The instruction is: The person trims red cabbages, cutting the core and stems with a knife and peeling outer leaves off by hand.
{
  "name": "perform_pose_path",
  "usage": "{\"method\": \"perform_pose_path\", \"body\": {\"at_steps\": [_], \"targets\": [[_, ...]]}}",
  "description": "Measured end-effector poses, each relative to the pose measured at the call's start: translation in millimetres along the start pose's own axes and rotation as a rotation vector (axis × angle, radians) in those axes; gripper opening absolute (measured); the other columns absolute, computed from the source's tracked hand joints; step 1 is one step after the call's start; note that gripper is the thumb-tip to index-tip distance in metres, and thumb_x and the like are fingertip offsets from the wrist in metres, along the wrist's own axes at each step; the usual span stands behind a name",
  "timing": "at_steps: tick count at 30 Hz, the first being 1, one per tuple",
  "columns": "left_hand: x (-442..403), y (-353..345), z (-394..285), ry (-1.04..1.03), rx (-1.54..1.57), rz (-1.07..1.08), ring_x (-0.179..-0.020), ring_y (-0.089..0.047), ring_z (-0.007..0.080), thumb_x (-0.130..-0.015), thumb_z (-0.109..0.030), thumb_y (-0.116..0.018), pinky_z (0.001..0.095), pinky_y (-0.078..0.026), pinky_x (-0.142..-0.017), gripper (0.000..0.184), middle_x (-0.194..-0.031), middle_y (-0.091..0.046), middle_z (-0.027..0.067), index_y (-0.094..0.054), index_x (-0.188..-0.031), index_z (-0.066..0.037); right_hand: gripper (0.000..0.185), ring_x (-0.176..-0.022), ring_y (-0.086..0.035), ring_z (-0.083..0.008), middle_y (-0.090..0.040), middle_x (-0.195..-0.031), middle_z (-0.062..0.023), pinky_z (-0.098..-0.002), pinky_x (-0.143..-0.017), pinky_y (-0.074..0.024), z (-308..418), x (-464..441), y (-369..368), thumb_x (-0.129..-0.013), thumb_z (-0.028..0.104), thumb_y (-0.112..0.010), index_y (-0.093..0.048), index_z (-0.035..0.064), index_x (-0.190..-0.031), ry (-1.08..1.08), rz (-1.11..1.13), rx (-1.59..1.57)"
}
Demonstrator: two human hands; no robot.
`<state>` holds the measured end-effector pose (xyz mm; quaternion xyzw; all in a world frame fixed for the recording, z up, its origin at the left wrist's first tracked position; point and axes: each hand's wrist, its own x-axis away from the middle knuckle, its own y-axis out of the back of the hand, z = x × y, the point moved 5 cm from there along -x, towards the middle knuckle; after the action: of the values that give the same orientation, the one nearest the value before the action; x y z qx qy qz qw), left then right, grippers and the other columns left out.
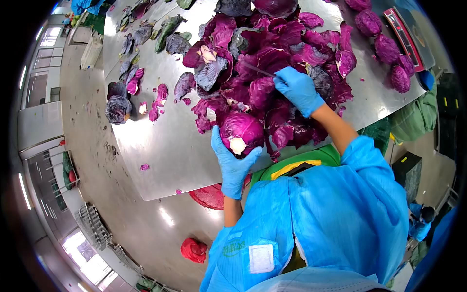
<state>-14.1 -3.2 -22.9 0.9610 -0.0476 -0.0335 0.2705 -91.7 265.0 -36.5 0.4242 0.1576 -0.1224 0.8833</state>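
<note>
A trimmed purple cabbage (242, 131) with a pale cut stem rests in my blue-gloved left hand (232, 163), its thumb and fingers spread around the near side. My gloved right hand (297, 90) is closed on the handle end of a knife (258, 69), whose thin blade points left over the leaves. Beneath and around the blade lies a large heap of loose purple cabbage leaves (272, 58). Left of the heap's top sits a cabbage piece with a pale core (206, 54).
Several trimmed cabbages (386, 48) lie at the right beside a red scale (404, 39). A dark cabbage (118, 109) and leaf scraps are at the left of the metal table (165, 141). A red bag (193, 250) is on the floor; another person (421, 221) is at lower right.
</note>
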Motion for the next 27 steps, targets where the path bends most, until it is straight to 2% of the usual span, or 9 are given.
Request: {"method": "perform_pose_path", "body": {"at_steps": [1, 5, 7, 9, 10, 13, 14, 21, 27], "targets": [[-2.9, 4.3, -2.6, -0.014, -0.015, 0.048, -0.136, -0.035, 0.0336, -0.059, -0.034, -0.093, 0.0429, -0.031, -0.114, 0.123, -0.147, -0.032, 0.0203, -0.019, -0.151, 0.0, 0.021, -0.073, -0.066, -0.0311, -0.066, -0.087, -0.0131, -0.0409, -0.062, -0.0525, 2.9, 6.2, 10.8, -0.089, 0.026, -0.065, -0.064, 0.0084, -0.1, -0.117, -0.06, -0.106], [-8.1, 5.1, 15.5, -0.062, 0.136, 0.106, -0.137, -0.035, 0.0315, -0.058, -0.033, -0.094, 0.0412, -0.029, -0.115, 0.122, -0.149, -0.031, 0.0195, -0.021, -0.151, 0.0, 0.028, -0.07, -0.066, -0.0175, -0.065, -0.084, -0.0111, -0.0313, -0.062, -0.0526, 25.8, 53.8, 31.0, -0.099, 0.029, -0.056, -0.062, 0.0047, -0.112, -0.695, 0.242, -0.879], [-15.7, -1.7, 17.2, -0.086, 0.195, 0.05, -0.137, -0.034, 0.0307, -0.058, -0.032, -0.094, 0.0404, -0.029, -0.115, 0.121, -0.15, -0.03, 0.0189, -0.022, -0.15, -0.001, 0.033, -0.07, -0.065, -0.0127, -0.065, -0.086, -0.0097, -0.0297, -0.06, -0.0521, 42.7, 84.7, 26.3, -0.101, 0.032, -0.053, -0.062, 0.0036, -0.115, -0.668, 0.435, -0.96], [-17.1, -15.1, 0.9, -0.107, 0.135, -0.009, -0.137, -0.034, 0.0298, -0.058, -0.031, -0.094, 0.0395, -0.029, -0.115, 0.119, -0.151, -0.03, 0.0184, -0.024, -0.149, -0.001, 0.036, -0.069, -0.066, -0.0171, -0.068, -0.093, -0.0117, -0.0314, -0.058, -0.0523, 60.5, 95.4, 27.9, -0.099, 0.034, -0.056, -0.062, 0.0046, -0.118, -0.541, 0.554, -0.69], [-17.5, -20.3, -3.9, -0.034, 0.171, -0.009, -0.135, -0.037, 0.0312, -0.058, -0.031, -0.094, 0.0404, -0.03, -0.114, 0.118, -0.147, -0.033, 0.0186, -0.025, -0.148, -0.001, 0.027, -0.065, -0.065, -0.0229, -0.066, -0.091, -0.0118, -0.0341, -0.056, -0.0519, 68.3, 92.0, 30.2, -0.098, 0.031, -0.057, -0.064, 0.0072, -0.109, -0.187, 0.329, -0.469], [-18.8, -31.0, -14.8, 0.002, 0.107, -0.047, -0.13, -0.04, 0.0325, -0.057, -0.031, -0.094, 0.0413, -0.033, -0.111, 0.117, -0.141, -0.036, 0.0194, -0.026, -0.147, 0.001, 0.019, -0.062, -0.062, -0.0277, -0.062, -0.082, -0.0104, -0.0374, -0.055, -0.0509, 76.8, 87.5, 25.0, -0.094, 0.028, -0.058, -0.062, 0.0088, -0.096, 0.034, 0.21, -0.118], [-19.9, -31.9, -21.9, -0.053, 0.038, -0.073, -0.126, -0.042, 0.0351, -0.056, -0.032, -0.094, 0.0439, -0.035, -0.108, 0.117, -0.136, -0.038, 0.0204, -0.027, -0.146, 0.0, 0.018, -0.061, -0.06, -0.0262, -0.055, -0.075, -0.0085, -0.0388, -0.053, -0.0493, 77.2, 84.5, 22.6, -0.092, 0.027, -0.059, -0.057, 0.0104, -0.085, 0.035, 0.2, -0.082], [-20.7, -39.4, -27.3, -0.211, -0.109, -0.118, -0.123, -0.042, 0.0381, -0.055, -0.032, -0.093, 0.0475, -0.035, -0.106, 0.116, -0.132, -0.039, 0.0213, -0.027, -0.145, -0.001, 0.014, -0.066, -0.062, -0.0247, -0.056, -0.075, -0.0082, -0.037, -0.051, -0.0486, 80.9, 71.6, 11.8, -0.085, 0.024, -0.062, -0.056, 0.0104, -0.084, 0.243, 0.271, 0.084], [-19.7, -41.2, -30.0, -0.198, -0.146, -0.147, -0.123, -0.044, 0.0332, -0.055, -0.028, -0.092, 0.0437, -0.036, -0.106, 0.112, -0.132, -0.04, 0.0188, -0.029, -0.144, 0.0, 0.015, -0.066, -0.063, -0.0251, -0.057, -0.074, -0.0096, -0.0379, -0.05, -0.0498, 86.0, 66.9, 13.4, -0.08, 0.02, -0.063, -0.056, 0.0079, -0.084, 0.197, 0.339, 0.162]]}}
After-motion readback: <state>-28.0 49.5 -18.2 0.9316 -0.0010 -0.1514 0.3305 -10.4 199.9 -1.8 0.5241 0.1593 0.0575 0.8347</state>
